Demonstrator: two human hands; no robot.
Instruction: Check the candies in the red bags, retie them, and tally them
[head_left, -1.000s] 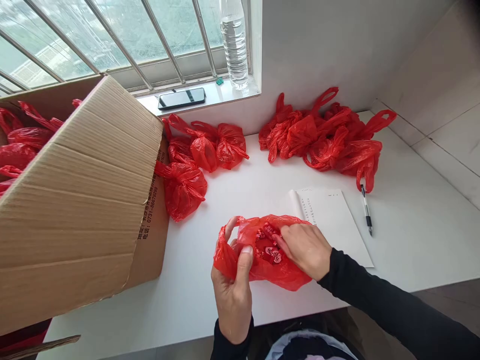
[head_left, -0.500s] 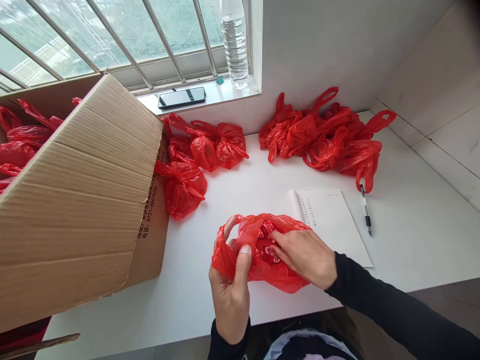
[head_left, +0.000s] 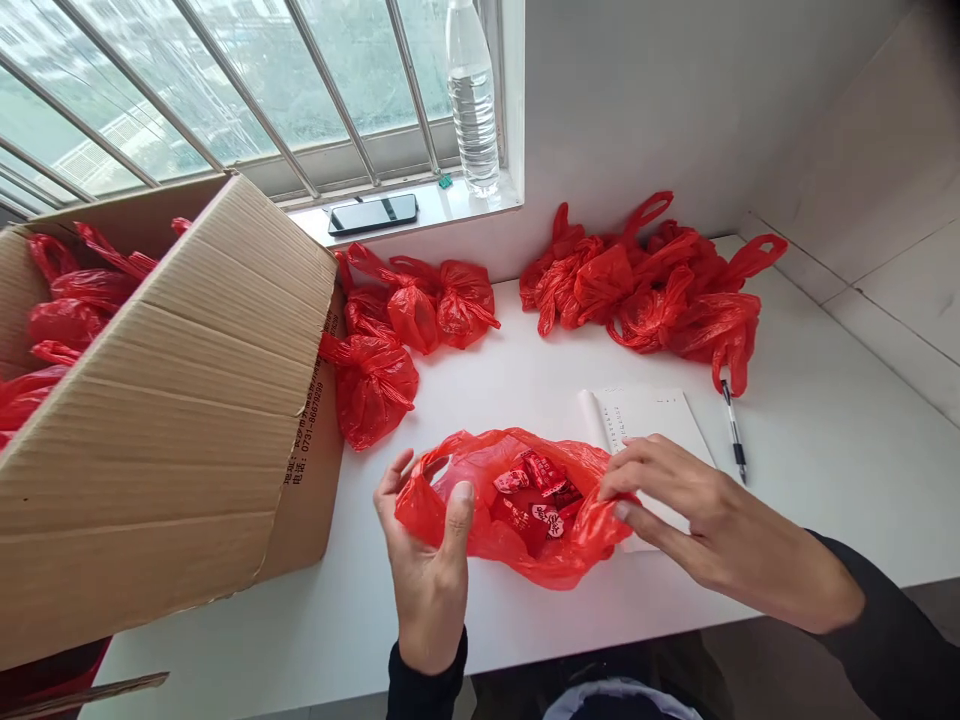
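Note:
A red plastic bag (head_left: pixel 525 560) lies spread open on the white table, with several small red wrapped pieces (head_left: pixel 551 520) inside it. At its left end, my left hand (head_left: pixel 431 570) grips the bag by the handle, thumb on top and fingers behind the plastic. The right edge of the bag is pinched between the thumb and fingers of my right hand (head_left: pixel 682 510). An open notebook (head_left: pixel 660 415) lies partly under the bag and my right hand.
A cardboard box (head_left: pixel 187 400) holding red bags stands at the left. Knotted red bags (head_left: pixel 375 385) sit beside it, and more red bags (head_left: pixel 645 290) lie by the wall. A pen (head_left: pixel 735 435), phone (head_left: pixel 373 214) and water bottle (head_left: pixel 474 120) are also in view.
My right hand has come out of the bag's middle and moved right to its edge. My left hand has shifted left, and the bag is wider open, showing more of its contents.

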